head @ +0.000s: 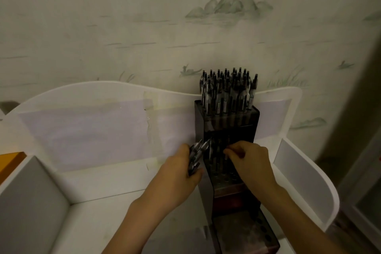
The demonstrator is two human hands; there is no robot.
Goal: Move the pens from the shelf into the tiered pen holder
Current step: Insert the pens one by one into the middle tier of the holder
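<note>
Fingers of left hand (179,168) curled round a pen bundle (196,155) beside tiered pen holder (227,150), right hand (250,160) pinching at its middle tier; top tier full of pens (227,90), lower tiers largely unfilled.

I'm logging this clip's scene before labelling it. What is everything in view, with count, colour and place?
tiered pen holder: one, dark, stepped, standing on the shelf right of centre.
pens in top tier: a dense cluster, too many to count, dark and clear, upright at the back.
bundle of pens: several, dark and silver, held beside the holder's left wall.
shelf: one, white, with raised curved back and side panels.
tape: one strip, yellowish, on the back panel.
wall: pale, painted with green mountains.
left hand: grips the bundle.
right hand: fingers curled over the middle tier; what it holds is unclear.
</note>
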